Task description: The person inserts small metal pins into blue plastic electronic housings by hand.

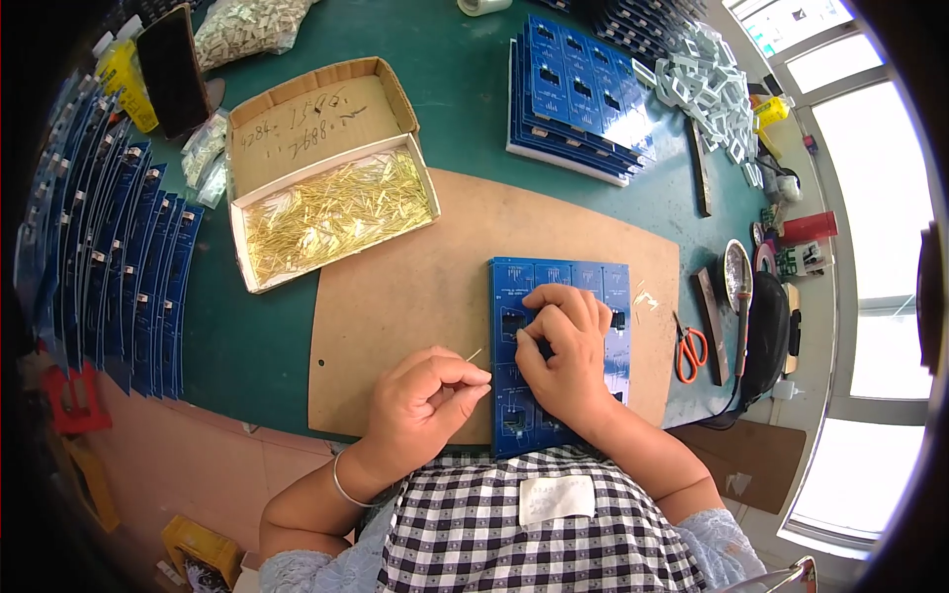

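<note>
A blue circuit board panel (514,282) lies on a brown board (415,296) in front of me. My right hand (563,346) rests on the panel with fingertips pinched over a dark slot near its middle. My left hand (425,395) sits just left of the panel, its thumb and fingers closed on a few thin gold pins (475,354) that stick out toward the panel. A silver bangle circles my left wrist.
An open cardboard box of gold pins (331,212) lies at the upper left. Stacked blue panels (573,94) stand at the back, more blue boards (109,267) line the left. Orange scissors (690,351), a soldering tool (739,296) and white plastic parts (712,84) lie right.
</note>
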Action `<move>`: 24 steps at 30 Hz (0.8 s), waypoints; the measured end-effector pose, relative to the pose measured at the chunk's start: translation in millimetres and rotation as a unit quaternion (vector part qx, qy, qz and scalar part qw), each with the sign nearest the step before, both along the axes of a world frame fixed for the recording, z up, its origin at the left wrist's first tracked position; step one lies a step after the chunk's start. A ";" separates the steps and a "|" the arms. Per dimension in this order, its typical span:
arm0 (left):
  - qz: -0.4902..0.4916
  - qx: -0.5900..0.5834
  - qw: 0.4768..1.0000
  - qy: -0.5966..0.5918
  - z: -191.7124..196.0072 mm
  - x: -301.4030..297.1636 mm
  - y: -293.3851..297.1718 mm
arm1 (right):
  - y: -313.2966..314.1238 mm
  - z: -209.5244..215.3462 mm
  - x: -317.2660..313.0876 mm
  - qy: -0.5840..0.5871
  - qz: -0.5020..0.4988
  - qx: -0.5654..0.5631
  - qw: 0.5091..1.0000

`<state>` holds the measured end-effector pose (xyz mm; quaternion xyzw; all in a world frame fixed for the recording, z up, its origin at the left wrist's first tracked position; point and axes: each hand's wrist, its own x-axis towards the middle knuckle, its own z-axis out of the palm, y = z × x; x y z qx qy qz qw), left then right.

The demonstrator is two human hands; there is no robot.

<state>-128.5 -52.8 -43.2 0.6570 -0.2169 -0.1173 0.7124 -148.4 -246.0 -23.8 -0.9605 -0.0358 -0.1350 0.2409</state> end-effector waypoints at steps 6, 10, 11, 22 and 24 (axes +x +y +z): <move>0.002 0.000 1.000 -0.006 0.6 -0.5 -0.5 | 2.0 9.5 2.3 -0.003 0.045 -0.100 0.994; 0.002 0.007 1.000 -0.015 0.0 -1.0 -0.5 | -1.6 17.5 -2.9 -0.012 0.063 -0.175 0.982; 0.003 0.006 1.000 -0.014 0.0 -1.4 -0.5 | -3.6 17.8 -5.7 -0.018 0.069 -0.199 0.977; -0.001 0.008 0.999 -0.037 -2.1 0.0 -3.0 | -7.6 8.8 -10.2 -0.066 0.061 -0.254 0.963; -0.002 0.011 0.999 -0.039 -1.7 0.0 -3.0 | -6.5 9.4 -8.5 -0.073 0.061 -0.271 0.958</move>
